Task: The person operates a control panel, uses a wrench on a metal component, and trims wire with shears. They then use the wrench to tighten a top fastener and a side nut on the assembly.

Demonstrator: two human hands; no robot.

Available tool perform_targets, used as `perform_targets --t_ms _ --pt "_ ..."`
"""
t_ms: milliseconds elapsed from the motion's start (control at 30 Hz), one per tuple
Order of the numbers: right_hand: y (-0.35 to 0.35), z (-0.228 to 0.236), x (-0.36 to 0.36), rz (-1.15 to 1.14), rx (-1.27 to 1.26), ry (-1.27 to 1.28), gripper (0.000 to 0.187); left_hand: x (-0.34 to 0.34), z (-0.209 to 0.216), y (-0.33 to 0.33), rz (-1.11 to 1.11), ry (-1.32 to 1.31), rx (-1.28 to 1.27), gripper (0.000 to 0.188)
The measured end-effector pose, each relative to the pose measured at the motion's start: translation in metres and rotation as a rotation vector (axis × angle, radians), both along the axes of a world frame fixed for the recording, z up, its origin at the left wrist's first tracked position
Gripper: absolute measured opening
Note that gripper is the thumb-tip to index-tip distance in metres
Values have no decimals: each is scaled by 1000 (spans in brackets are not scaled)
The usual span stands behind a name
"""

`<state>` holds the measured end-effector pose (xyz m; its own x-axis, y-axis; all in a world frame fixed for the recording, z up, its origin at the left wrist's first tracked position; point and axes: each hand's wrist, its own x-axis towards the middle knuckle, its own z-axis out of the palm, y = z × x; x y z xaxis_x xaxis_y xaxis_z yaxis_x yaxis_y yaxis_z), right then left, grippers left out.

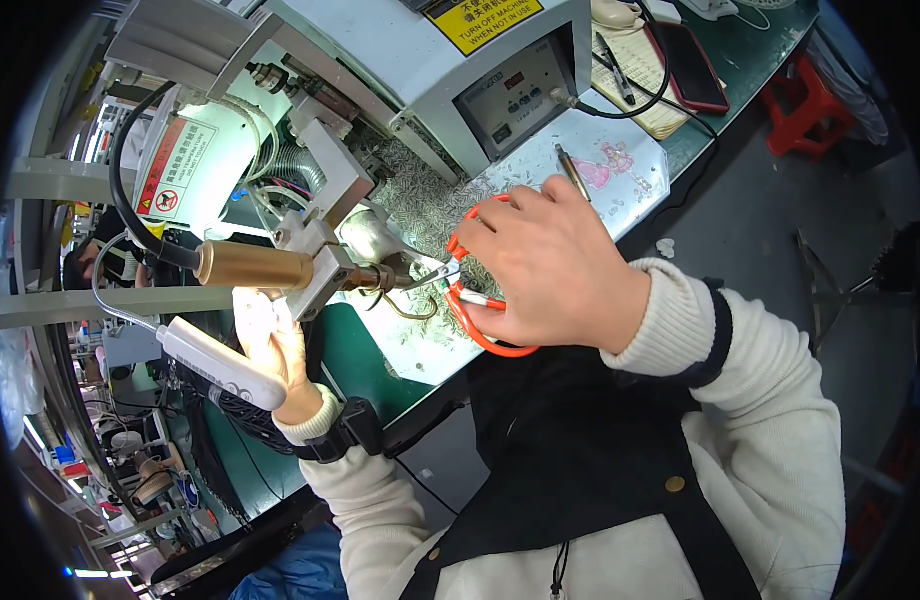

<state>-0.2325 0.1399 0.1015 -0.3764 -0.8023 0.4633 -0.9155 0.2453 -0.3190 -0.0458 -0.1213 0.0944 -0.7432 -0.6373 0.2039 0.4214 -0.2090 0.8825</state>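
Observation:
My right hand is closed around a pair of scissors with red-orange handles. The blades point left and reach the tip of the machine's metal nozzle. A curved metal hook hangs just below them. On the far side of the brass-coloured cylinder is my left hand, raised and brightly lit. The cylinder and clamp block cover its fingers, so whether it grips anything is hidden. A white elongated device on a cable overlaps that wrist.
A control box stands behind my right hand. Many small clear pieces litter the white board. A brass-coloured pen-like tool, a notebook and a phone lie to the right. A red stool stands beside the table.

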Motion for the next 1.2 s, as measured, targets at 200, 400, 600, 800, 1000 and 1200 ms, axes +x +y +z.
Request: perform_targets --t_ms 200,400,600,800,1000,1200 --pt "-18 2 -14 210 2 25 33 9 -13 -17 8 15 14 55" --pt "-23 7 -34 397 106 -36 31 6 -13 -11 268 33 151 44" --pt "-20 2 -37 409 191 -26 31 17 -14 -21 3 -8 62 60" --pt "-5 -16 -45 376 113 -45 31 23 -23 -28 85 12 89 59" --pt "-8 -27 -39 387 128 -89 29 18 -15 -16 51 5 136 57" --pt "-12 -27 -52 437 192 -80 28 21 -16 -22 24 4 142 54"
